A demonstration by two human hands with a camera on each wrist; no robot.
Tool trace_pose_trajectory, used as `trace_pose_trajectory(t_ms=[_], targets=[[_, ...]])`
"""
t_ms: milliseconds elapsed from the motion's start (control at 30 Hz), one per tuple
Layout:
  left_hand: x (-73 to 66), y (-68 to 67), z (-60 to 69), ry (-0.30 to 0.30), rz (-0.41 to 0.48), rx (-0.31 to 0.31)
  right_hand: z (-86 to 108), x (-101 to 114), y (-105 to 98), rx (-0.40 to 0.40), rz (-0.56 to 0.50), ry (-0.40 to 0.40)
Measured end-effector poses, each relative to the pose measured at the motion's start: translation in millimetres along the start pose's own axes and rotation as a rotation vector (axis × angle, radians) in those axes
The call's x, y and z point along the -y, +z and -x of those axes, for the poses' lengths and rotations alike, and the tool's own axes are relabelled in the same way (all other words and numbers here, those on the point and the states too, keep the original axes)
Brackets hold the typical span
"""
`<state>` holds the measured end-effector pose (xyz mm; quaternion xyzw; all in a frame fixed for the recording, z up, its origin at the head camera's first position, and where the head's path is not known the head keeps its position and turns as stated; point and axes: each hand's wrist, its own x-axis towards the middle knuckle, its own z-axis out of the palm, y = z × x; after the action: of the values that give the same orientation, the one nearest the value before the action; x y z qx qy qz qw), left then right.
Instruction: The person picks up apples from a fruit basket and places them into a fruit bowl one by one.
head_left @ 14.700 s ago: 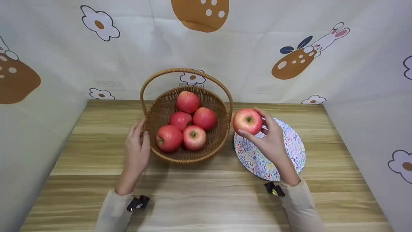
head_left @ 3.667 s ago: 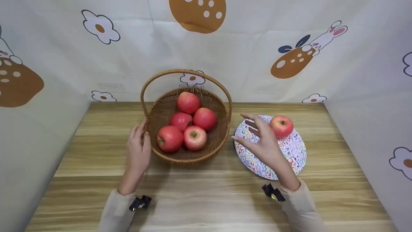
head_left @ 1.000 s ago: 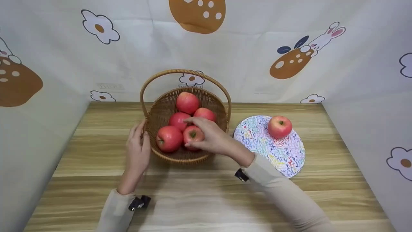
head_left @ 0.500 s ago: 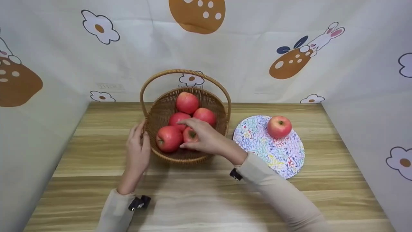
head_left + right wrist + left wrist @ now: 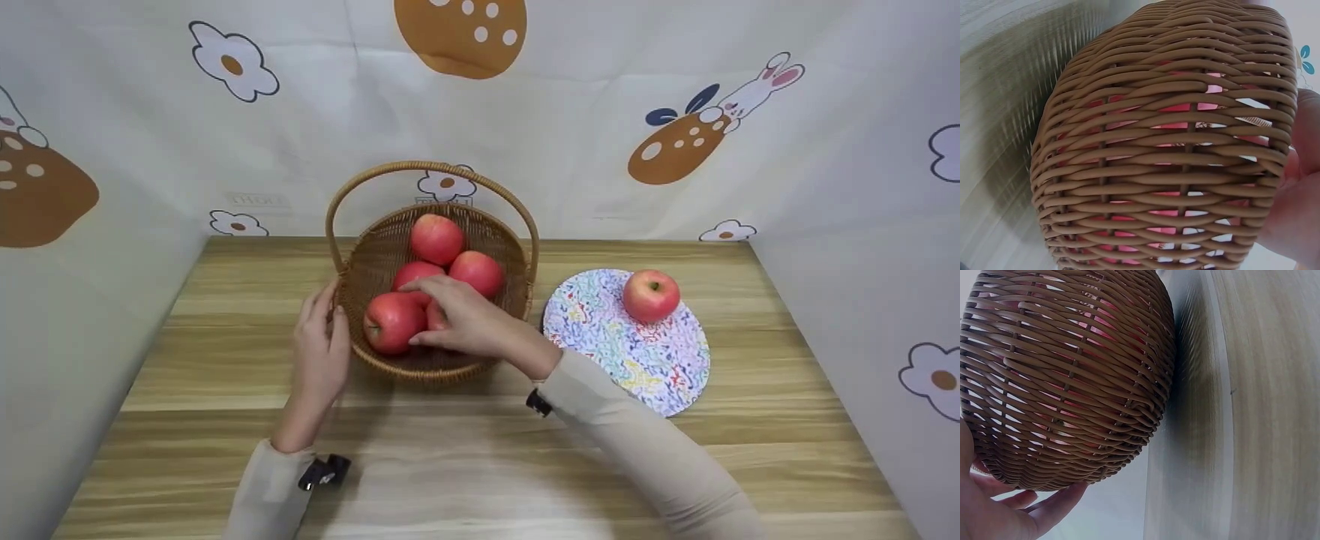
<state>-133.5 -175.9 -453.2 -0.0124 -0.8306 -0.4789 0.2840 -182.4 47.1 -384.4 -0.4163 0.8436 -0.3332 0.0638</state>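
Observation:
Inside the wicker basket [image 5: 517, 315], my right hand [image 5: 469, 319] grips a red apple [image 5: 436, 316], its thumb and fingers curved round it and hiding most of it. The fingertips reach up to another apple [image 5: 394, 322] on the left. More red apples lie behind, one at the back [image 5: 437, 238]. My left hand [image 5: 321, 352] rests against the basket's outer left side; in the left wrist view its fingers [image 5: 1058, 509] touch the outside weave. The right wrist view shows the basket wall [image 5: 1157, 163] in front of most of my right hand [image 5: 1294, 208].
Right of the basket lies a round, colourfully patterned plate [image 5: 600, 330] bearing one apple [image 5: 652, 296]. The basket's tall arched handle [image 5: 420, 165] rises over the apples. Both stand on a wooden table [image 5: 450, 465], with a printed curtain [image 5: 585, 112] behind and beside it.
Over the longer span, one apple went from my right hand onto the plate. That hand then moved left into the basket and has slid further over a front apple. My left hand has stayed put.

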Motion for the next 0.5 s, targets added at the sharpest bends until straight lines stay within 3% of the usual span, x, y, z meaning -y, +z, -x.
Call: trace_pose_trajectory(t_ms=[500], targets=[[0.8, -0.7, -0.4, -0.027, -0.003, 0.023, -13.3, 6.6, 7.2, 0.082, 0.044, 0.063]])
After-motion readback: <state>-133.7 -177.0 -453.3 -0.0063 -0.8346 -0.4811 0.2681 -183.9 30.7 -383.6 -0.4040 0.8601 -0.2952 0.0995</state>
